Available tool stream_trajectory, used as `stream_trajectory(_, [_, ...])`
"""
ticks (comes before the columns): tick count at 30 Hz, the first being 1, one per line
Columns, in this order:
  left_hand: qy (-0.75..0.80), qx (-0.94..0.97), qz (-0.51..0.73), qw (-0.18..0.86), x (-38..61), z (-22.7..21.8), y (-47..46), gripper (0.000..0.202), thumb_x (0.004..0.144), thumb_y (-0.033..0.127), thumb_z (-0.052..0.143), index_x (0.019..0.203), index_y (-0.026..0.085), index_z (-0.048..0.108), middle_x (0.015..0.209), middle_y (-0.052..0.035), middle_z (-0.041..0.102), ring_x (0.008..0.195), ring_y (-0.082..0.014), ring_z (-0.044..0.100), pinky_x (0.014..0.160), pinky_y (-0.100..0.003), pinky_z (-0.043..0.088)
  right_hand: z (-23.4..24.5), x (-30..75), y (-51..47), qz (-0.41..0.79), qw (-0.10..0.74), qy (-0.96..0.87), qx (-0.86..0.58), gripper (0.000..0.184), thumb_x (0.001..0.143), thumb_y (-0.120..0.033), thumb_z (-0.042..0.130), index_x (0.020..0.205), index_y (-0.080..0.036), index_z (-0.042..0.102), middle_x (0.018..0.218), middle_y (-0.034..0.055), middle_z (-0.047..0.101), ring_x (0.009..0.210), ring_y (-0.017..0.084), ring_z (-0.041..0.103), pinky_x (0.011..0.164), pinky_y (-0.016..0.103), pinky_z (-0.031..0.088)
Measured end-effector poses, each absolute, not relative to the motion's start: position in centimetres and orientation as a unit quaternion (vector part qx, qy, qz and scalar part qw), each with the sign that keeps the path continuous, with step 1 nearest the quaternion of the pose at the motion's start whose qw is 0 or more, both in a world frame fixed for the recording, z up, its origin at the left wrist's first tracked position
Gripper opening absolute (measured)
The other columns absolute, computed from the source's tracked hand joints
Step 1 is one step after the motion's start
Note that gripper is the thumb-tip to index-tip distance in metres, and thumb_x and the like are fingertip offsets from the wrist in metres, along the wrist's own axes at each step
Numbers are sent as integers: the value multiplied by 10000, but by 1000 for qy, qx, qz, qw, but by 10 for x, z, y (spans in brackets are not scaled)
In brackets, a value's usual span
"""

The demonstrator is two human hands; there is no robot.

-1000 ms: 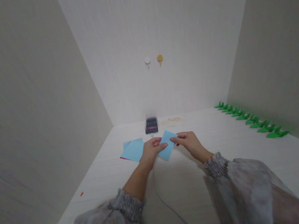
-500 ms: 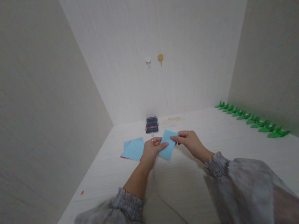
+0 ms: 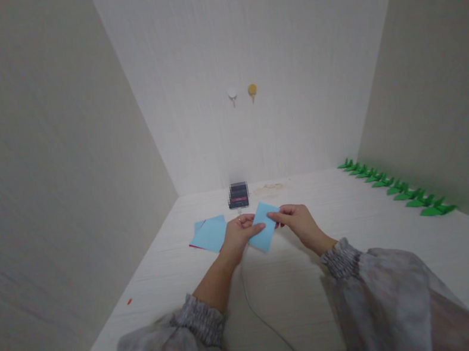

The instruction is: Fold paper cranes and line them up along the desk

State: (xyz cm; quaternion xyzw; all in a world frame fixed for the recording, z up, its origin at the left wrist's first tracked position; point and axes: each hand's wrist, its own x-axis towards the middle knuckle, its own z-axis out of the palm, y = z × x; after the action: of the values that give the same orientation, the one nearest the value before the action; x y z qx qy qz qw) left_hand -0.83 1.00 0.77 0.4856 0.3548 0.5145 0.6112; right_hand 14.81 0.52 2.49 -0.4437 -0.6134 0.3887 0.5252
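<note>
Far left on the white counter [image 3: 366,255] lies a tiny red scrap [image 3: 129,301], well apart from everything else. Further right a small stack of light blue sheets [image 3: 207,234] rests flat, with a sliver of red showing under its near edge. The left hand [image 3: 238,236] is just beside the stack and is closed on a single light blue sheet [image 3: 264,227], thumb on top and fingers under it, holding it tilted just above the counter. A grey cable [image 3: 258,310] runs from the near edge of the counter up under the hands towards a dark device [image 3: 238,195] that lies at the back, behind the held sheet; its face is blurred. Above it, on the back wall, hang a white hook [image 3: 232,95] and a yellow hook [image 3: 252,90] side by side. The right hand [image 3: 298,222] pinches the right edge of the same sheet between thumb and fingertips. Far right, a row of green folded paper pieces [image 3: 400,190] lines the foot of the side wall, well apart from the hands.
</note>
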Motion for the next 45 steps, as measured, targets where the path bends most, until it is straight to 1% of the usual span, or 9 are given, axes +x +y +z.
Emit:
stream_trajectory(8, [354, 484, 515, 612, -6, 13, 6, 373, 467, 246, 748, 767, 109, 572, 661, -52, 669, 601, -165, 617, 654, -303, 478, 29, 148, 2, 404, 522, -615, -432, 284, 636, -389, 596, 476, -154, 578, 459, -12, 558, 454, 90, 443, 497, 222, 337])
stream_trajectory(13, [349, 486, 512, 617, -5, 17, 2, 347, 472, 253, 744, 738, 112, 572, 634, -51, 665, 604, -175, 619, 659, -314, 476, 29, 148, 2, 409, 528, -607, -431, 281, 635, -377, 602, 462, -158, 565, 448, -16, 551, 448, 87, 435, 484, 218, 329])
stream_trajectory(21, [356, 476, 524, 610, -6, 14, 4, 383, 460, 233, 750, 774, 112, 567, 695, -61, 671, 601, -166, 615, 651, -310, 472, 27, 147, 4, 410, 523, -604, -439, 267, 633, -360, 609, 471, -150, 587, 459, -9, 559, 454, 87, 438, 489, 218, 331])
stream_trajectory(27, [350, 474, 527, 613, -6, 16, 3, 382, 455, 226, 751, 769, 114, 565, 677, -54, 669, 598, -164, 615, 643, -304, 475, 27, 147, 4, 411, 524, -606, -436, 257, 624, -354, 618, 472, -148, 589, 456, -15, 544, 464, 90, 439, 503, 220, 339])
stream_trajectory(34, [365, 483, 520, 603, -9, 11, 9, 389, 464, 228, 749, 791, 117, 571, 728, -62, 668, 608, -150, 609, 642, -289, 469, 23, 148, 7, 396, 529, -609, -438, 242, 623, -356, 614, 501, -147, 601, 464, -25, 533, 481, 90, 444, 515, 216, 340])
stream_trajectory(40, [364, 486, 523, 599, -9, 10, 9, 385, 469, 223, 747, 794, 113, 572, 718, -59, 665, 589, -134, 601, 621, -265, 464, 26, 147, 5, 400, 530, -603, -442, 236, 613, -342, 617, 484, -147, 583, 449, -35, 512, 470, 86, 432, 515, 215, 336])
stream_trajectory(45, [373, 482, 529, 590, -8, 10, 8, 406, 456, 232, 752, 799, 113, 570, 718, -64, 665, 588, -141, 599, 625, -278, 461, 32, 147, 0, 404, 524, -606, -441, 232, 618, -338, 603, 490, -145, 583, 453, -33, 510, 476, 89, 436, 525, 218, 343])
